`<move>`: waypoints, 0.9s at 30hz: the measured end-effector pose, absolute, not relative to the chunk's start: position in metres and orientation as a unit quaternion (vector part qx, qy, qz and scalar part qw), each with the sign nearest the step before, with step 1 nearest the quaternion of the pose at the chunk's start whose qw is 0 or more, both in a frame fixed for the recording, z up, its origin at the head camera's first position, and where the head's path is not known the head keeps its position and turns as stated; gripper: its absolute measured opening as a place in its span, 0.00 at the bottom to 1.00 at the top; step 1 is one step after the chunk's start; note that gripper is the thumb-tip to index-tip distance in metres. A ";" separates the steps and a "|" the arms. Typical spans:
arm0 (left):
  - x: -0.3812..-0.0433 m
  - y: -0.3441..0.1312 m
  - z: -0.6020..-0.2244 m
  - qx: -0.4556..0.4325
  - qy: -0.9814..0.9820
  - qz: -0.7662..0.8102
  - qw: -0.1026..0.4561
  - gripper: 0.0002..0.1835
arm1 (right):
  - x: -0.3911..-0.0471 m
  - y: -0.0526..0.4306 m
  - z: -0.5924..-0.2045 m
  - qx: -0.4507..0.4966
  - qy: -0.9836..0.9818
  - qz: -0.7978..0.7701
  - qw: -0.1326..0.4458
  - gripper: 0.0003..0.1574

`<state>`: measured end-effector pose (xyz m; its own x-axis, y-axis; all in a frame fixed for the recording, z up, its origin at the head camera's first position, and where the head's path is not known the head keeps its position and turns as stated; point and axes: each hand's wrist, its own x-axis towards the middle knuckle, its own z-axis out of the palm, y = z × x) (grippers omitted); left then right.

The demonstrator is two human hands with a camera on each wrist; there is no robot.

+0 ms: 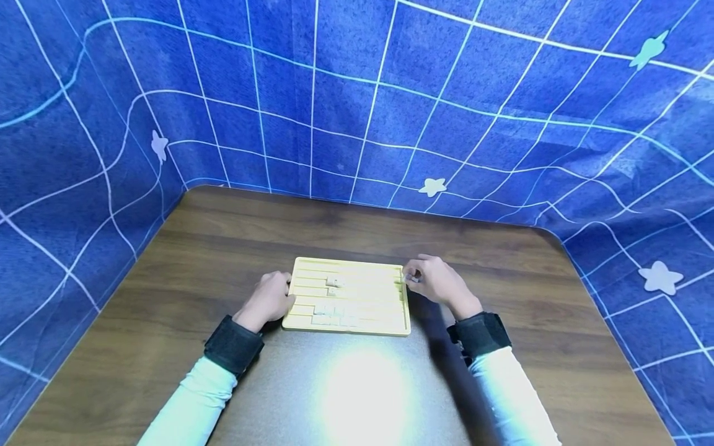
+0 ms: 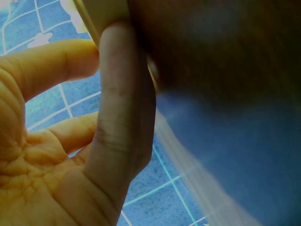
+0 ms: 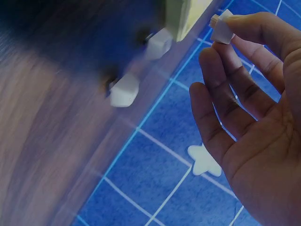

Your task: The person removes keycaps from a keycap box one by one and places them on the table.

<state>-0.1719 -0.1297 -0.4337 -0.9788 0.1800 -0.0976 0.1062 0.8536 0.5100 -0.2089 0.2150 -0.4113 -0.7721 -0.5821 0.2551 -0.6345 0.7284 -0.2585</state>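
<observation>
Fabric (image 1: 284, 37), blue with pale grid lines, filled the upper half of the head frame, behind a wooden table (image 1: 223, 229) whitened by glare at lower centre. A yellow tray (image 1: 379, 300) lay just below the centre; both wrist frames caught only a sliver of it, along the top. At its left edge the left hand (image 1: 268, 299) gripped the rim, some of its fingers hidden in the head view. Near the tray's upper right corner the right hand (image 1: 440, 282) pinched a small white block (image 3: 222, 28), clear only at the upper right of the right wrist frame. That frame's upper left also showed two loose white blocks (image 3: 124, 90), blurred, on the table. Pale tiles (image 1: 323, 311) sat in the tray's left half, their markings too small to read.
</observation>
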 end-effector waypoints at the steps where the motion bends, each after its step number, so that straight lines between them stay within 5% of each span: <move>1: -0.172 -0.130 -0.434 0.075 0.960 0.259 0.072 0.10 | -0.209 0.217 -0.412 0.324 -0.928 0.167 0.078 0.07; 27: -0.172 -0.132 -0.434 0.084 0.961 0.255 0.072 0.13 | -0.205 0.243 -0.427 0.249 -0.955 0.151 0.053 0.08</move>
